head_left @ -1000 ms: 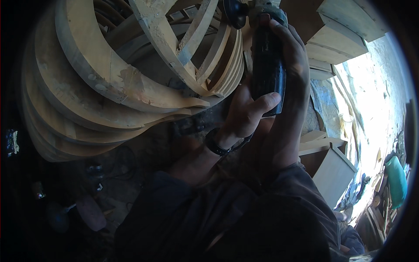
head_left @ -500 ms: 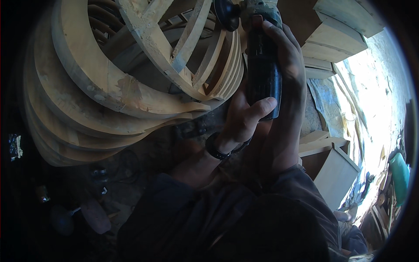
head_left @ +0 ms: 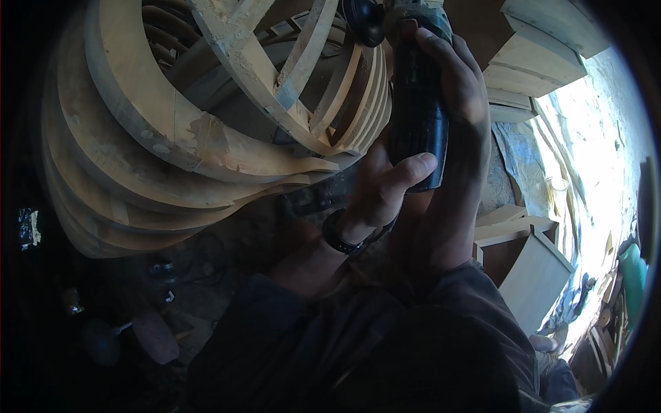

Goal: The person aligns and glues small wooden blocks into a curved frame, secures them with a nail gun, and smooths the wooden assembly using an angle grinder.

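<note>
Nearest, the dark sleeves (head_left: 475, 303) fill the lower middle, their folds lost in shadow. Both hands are clamped on one grinder (head_left: 418, 117), held lengthwise at upper middle. The left hand (head_left: 387, 186), a black strap (head_left: 342, 237) at its wrist, grips the lower end, thumb laid across the body; its fingers are hidden behind. The right hand (head_left: 465, 89) wraps the right side higher up, thumb beside the red switch (head_left: 407, 29). The grinder's head is cut off by the upper border. Whether its dark body bears lettering cannot be determined.

The black disc (head_left: 363, 22) projects leftward from the head and overlaps the wooden ribs (head_left: 206, 141) in view; contact cannot be confirmed. The ribs curve across the upper left, cut off at the top, with open gaps between them. Their tapered ends finish near the left hand, leaving little room on that side.

The floor (head_left: 234, 265) is dim. At lower left, a purplish item (head_left: 155, 337) lies beside a dark round one (head_left: 102, 343); details are hard to make out. At right stands an angular box (head_left: 537, 279), one side open. Beyond, a crumpled sheet (head_left: 520, 151) is partly washed out by glare. Pale cases (head_left: 537, 65) occupy the upper right, apart from the grinder. A teal object (head_left: 631, 275) sits at far right, partly lost at the rim.
</note>
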Demonstrator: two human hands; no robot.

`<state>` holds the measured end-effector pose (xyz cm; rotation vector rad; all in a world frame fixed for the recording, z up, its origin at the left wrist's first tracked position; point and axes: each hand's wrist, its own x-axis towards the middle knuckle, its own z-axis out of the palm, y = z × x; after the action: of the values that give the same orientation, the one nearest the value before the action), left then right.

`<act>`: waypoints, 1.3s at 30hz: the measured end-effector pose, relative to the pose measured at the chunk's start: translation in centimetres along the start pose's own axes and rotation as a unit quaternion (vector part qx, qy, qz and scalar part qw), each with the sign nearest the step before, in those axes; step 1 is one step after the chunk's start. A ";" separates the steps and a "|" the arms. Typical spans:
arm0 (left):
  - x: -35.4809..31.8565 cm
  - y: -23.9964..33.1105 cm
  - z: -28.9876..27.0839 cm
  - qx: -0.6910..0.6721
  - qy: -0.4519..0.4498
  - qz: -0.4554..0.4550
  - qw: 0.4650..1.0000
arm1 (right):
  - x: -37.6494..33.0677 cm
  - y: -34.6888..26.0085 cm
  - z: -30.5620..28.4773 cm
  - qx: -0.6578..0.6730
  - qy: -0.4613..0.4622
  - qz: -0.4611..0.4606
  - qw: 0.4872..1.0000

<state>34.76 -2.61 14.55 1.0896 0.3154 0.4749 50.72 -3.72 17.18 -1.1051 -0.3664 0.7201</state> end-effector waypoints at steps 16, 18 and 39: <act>-0.1 0.1 -0.2 0.024 0.011 0.002 1.000 | 0.7 0.6 -0.3 0.002 -0.027 -0.045 0.999; 0.1 0.3 -0.1 0.019 0.006 0.012 1.000 | 0.3 0.0 0.1 -0.021 0.002 -0.024 0.999; -0.1 0.2 0.4 0.001 0.016 -0.001 1.000 | -0.1 -0.5 0.2 -0.002 -0.005 -0.004 1.000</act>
<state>34.80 -2.86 14.89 1.0848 0.3455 0.4913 50.70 -3.81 17.72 -1.1042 -0.3817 0.7181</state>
